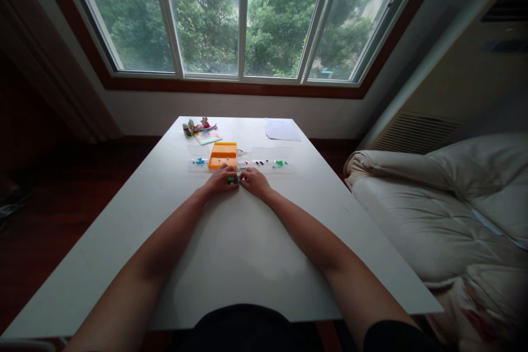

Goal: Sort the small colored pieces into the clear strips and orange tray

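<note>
My left hand [223,179] is closed with its fingertips around a small green block piece [231,180], low over the white table [239,253]. My right hand [253,182] meets it from the other side, thumb and fingers pinched together at the piece's right end. What lies between the right fingertips is too small to make out. Just beyond the hands stands an open orange box [225,147] with a few tiny bits in it. Clear trays flank it, with loose blue pieces [200,161] on the left and green pieces [280,163] on the right.
Several tiny dark pieces [259,163] lie in the clear tray right of the box. At the table's far left are small toy figures [198,126] and a pastel card [208,137]. White papers [282,129] lie at the far right. A cream sofa [429,214] stands to the right.
</note>
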Available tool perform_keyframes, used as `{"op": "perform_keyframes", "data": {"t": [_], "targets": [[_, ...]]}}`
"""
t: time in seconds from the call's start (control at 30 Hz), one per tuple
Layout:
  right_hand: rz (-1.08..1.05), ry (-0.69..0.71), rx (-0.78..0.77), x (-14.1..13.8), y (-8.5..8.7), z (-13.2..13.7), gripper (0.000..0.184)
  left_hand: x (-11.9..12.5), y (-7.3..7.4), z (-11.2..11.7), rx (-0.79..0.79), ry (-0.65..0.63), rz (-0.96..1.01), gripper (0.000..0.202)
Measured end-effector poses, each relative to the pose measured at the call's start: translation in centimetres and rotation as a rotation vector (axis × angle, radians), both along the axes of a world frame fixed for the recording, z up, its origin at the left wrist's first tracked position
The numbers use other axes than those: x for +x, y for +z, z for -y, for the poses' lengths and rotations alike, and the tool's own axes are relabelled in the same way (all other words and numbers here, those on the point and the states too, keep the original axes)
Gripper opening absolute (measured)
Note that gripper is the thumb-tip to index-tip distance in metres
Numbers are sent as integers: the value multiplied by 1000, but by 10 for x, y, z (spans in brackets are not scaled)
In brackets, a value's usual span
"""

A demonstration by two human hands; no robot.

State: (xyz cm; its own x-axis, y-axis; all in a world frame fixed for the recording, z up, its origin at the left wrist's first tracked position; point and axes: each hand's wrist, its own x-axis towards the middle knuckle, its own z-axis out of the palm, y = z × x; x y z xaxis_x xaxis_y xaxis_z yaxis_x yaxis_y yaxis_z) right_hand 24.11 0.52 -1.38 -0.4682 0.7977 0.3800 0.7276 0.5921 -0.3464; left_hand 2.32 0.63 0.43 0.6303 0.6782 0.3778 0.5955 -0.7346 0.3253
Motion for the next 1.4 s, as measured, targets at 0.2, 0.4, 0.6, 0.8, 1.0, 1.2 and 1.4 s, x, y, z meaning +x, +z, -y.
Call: {"op": "perform_keyframes", "data": {"t": [0.2,0.4,0.6,0.8,1.0,1.2,1.4], "targets": [[-6,-12,-9,-1,0,0,7,-1,-3,-2,-9,7,15,10],[-36,56,-22,2,-2,-4,13,-1,-4,-2,3,0,15,13],[-15,92,-7,3,-2,-6,8,0,-3,0,-5,29,20,15],[-78,34,-39,19,7,-11,11,3,-1,4,12,31,5,17],[-62,22,-94,34,10,-17,9,5,1,6,14,40,-12,14],[-59,99,-168,47,10,-26,13,6,-1,4,15,42,-5,10],[-21,180,-244,50,22,-21,20,4,-5,0,19,55,14,9]]}}
